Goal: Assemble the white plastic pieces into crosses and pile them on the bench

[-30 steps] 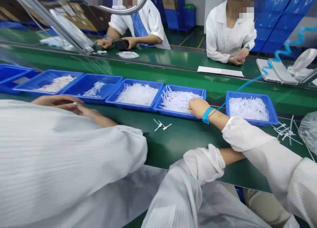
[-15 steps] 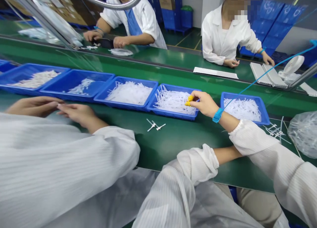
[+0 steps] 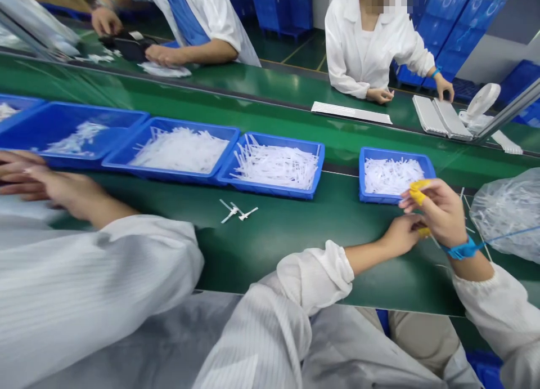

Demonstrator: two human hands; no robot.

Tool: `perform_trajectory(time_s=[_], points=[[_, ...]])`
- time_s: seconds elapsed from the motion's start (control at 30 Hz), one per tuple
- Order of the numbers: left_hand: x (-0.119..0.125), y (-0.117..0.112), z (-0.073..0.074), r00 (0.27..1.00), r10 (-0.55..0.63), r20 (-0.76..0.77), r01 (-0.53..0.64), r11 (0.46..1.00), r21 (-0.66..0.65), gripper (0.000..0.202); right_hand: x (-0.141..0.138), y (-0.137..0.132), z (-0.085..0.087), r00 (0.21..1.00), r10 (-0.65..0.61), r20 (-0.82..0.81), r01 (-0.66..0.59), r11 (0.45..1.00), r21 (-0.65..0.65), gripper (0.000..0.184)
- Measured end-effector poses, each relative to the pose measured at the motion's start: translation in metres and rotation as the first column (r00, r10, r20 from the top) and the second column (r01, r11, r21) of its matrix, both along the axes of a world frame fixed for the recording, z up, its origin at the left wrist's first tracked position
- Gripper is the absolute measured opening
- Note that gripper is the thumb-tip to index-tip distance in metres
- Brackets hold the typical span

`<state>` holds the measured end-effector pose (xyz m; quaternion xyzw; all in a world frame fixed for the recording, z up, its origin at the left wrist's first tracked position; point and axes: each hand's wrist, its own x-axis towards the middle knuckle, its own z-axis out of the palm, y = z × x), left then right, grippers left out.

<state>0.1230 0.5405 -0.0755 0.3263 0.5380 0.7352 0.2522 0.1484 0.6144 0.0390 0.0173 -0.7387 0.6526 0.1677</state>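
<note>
My left hand point(image 3: 403, 234) is closed over the bench at the right, and a thin white plastic strip sticks out from its fingertips. My right hand point(image 3: 442, 214), with yellow finger covers and a blue wrist strap, is just above and beside it. Its fingers are bent together; whatever they hold is too small to make out. Behind it stands a blue tray point(image 3: 363, 195) of short white strips. Another blue tray point(image 3: 316, 189) with longer white strips is further left. Two or so crossed white strip pieces point(image 3: 238, 210) lie on the green bench point(image 3: 291, 231).
More blue trays point(image 3: 109, 162) of white parts line up to the left. A clear plastic bag point(image 3: 506, 214) full of white pieces lies at the right. A neighbour's hands point(image 3: 67, 195) and sleeve occupy the left side. Two people in white coats work across the green conveyor point(image 3: 270, 113).
My right hand has left the tray of longer strips and come right, beside my left hand, which was hidden behind my right forearm before. The view has turned to the right.
</note>
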Motion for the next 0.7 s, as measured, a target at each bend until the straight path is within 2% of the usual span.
perform_trajectory(time_s=[0.07,0.13,0.17,0.23,0.33,0.5,0.7], points=[[0.001,0.002,-0.003,0.978,-0.054,0.203,0.040,0.997,0.073,0.024,0.023,0.036,-0.018,0.991,-0.131,0.029,0.132,0.991,-0.034,0.027],[0.002,-0.001,-0.002,0.901,-0.106,0.421,0.052,0.989,0.137,0.033,0.036,0.059,-0.037,0.974,-0.214,0.077,0.222,0.967,-0.123,0.035],[0.002,-0.004,-0.001,0.868,-0.116,0.483,0.053,0.988,0.143,0.037,0.039,0.066,-0.046,0.968,-0.230,0.105,0.245,0.954,-0.173,0.038],[0.002,-0.012,0.004,0.847,-0.100,0.522,0.046,0.992,0.117,0.044,0.039,0.073,-0.058,0.962,-0.245,0.125,0.270,0.926,-0.264,0.039],[-0.003,-0.020,0.012,0.834,-0.039,0.551,0.012,0.998,0.054,0.046,0.032,0.078,-0.066,0.962,-0.259,0.082,0.271,0.907,-0.323,0.036],[-0.007,-0.024,0.019,0.820,0.054,0.569,-0.076,0.997,0.014,0.043,0.030,0.085,-0.068,0.983,-0.124,0.135,0.162,0.929,-0.332,0.034],[-0.007,-0.025,0.026,0.782,0.079,0.619,-0.121,0.992,0.025,0.041,0.037,0.082,-0.070,0.981,-0.007,0.196,0.078,0.930,-0.360,0.033]])
